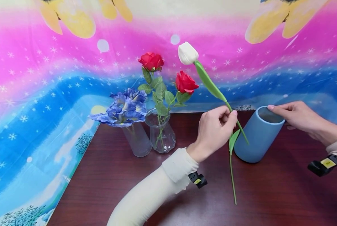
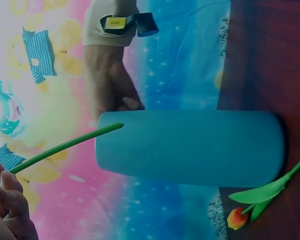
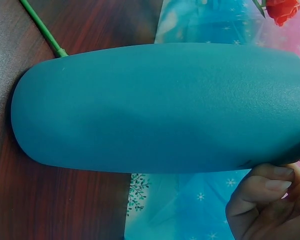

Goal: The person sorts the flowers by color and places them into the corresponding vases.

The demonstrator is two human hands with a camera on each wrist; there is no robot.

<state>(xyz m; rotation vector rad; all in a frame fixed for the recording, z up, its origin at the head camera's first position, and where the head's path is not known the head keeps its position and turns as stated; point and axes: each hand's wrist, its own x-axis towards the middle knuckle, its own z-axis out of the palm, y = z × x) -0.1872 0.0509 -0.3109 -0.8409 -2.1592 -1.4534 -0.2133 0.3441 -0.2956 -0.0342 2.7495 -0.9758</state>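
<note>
My left hand (image 1: 214, 131) pinches the green stem of a white tulip (image 1: 188, 53) between thumb and fingers. The bloom points up and to the left. Its bare stem end (image 2: 121, 125) overlaps the side of a blue vase (image 1: 255, 138) below the rim. My right hand (image 1: 301, 117) grips that vase at the rim, thumb at the mouth and the other fingers outside; in the right wrist view its curled fingers (image 3: 270, 187) show beside the vase wall. Another tulip, with an orange-yellow bloom (image 2: 237, 219), lies on the table by the vase, its bloom hidden in the head view.
Left of the hands, a clear glass vase (image 1: 164, 142) holds two red roses (image 1: 186, 82). Beside it a frosted vase (image 1: 138, 142) holds blue-purple flowers (image 1: 126, 108). A patterned cloth (image 1: 72, 84) hangs behind the dark wooden table (image 1: 106, 188).
</note>
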